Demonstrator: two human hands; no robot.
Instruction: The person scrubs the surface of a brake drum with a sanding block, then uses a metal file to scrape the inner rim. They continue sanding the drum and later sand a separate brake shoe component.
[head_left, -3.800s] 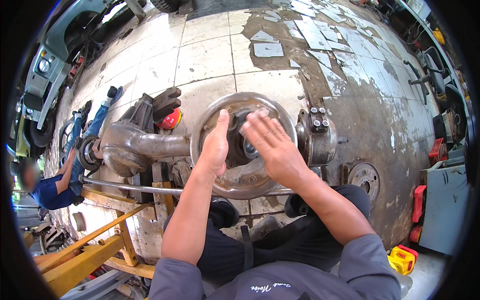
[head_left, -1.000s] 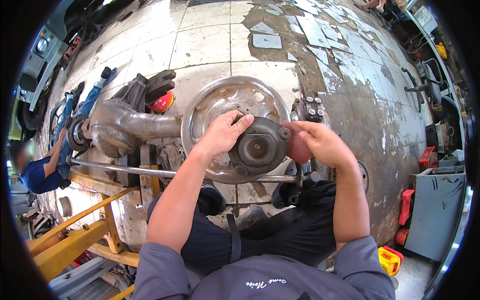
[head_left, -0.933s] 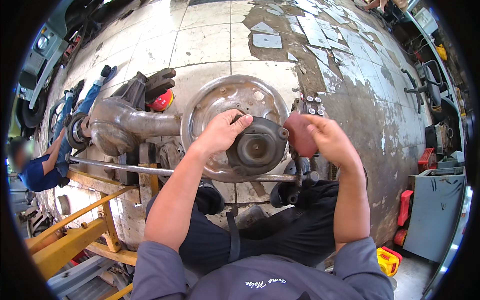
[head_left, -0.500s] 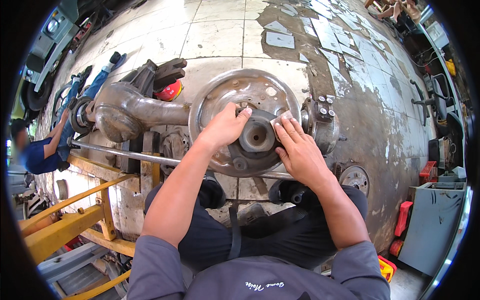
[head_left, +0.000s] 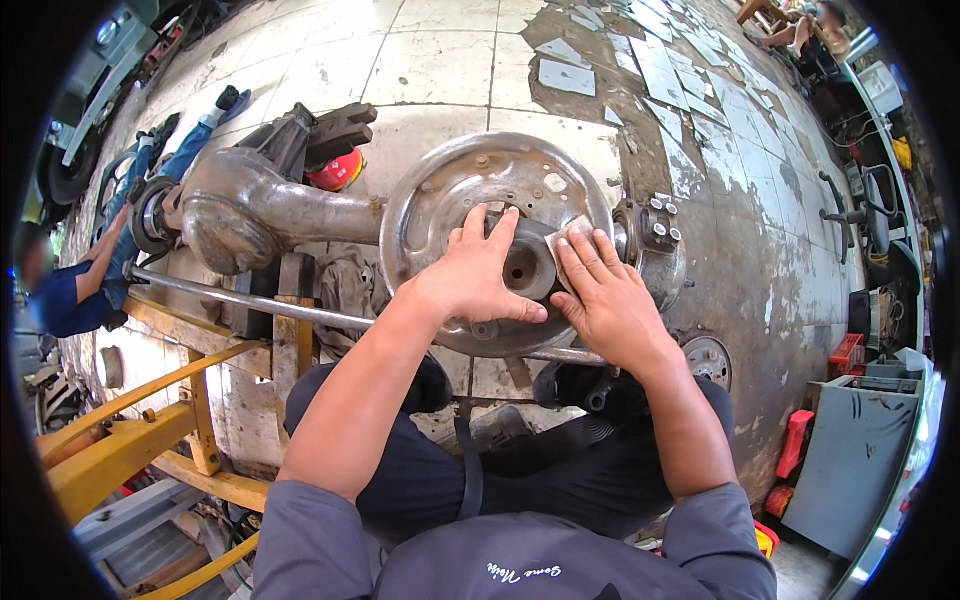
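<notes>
In front of me a round metal brake backing plate (head_left: 405, 215) sits on a large vehicle axle (head_left: 310, 215). At its middle is a dark hub-like part with a central hole (head_left: 519, 272). My left hand (head_left: 470, 270) spreads its fingers and thumb over the near left side of that part. My right hand (head_left: 607, 295) presses a folded light-brown piece of sandpaper (head_left: 560, 238) against the part's right side, fingers nearly flat on it. The left palm hides much of the part's left side.
Left of me stands a yellow metal frame (head_left: 130, 450), with a long steel rod (head_left: 240, 307) above it. A person in blue (head_left: 75, 300) is at the far left. A red can (head_left: 335, 170) sits behind the axle. Broken tiles (head_left: 567, 77) lie ahead; a grey cabinet (head_left: 850, 460) stands right.
My left hand has gone from gripping the hub part's upper left edge to spreading over it, thumb now below the hole. My right hand keeps the sandpaper on the right side, shifted slightly.
</notes>
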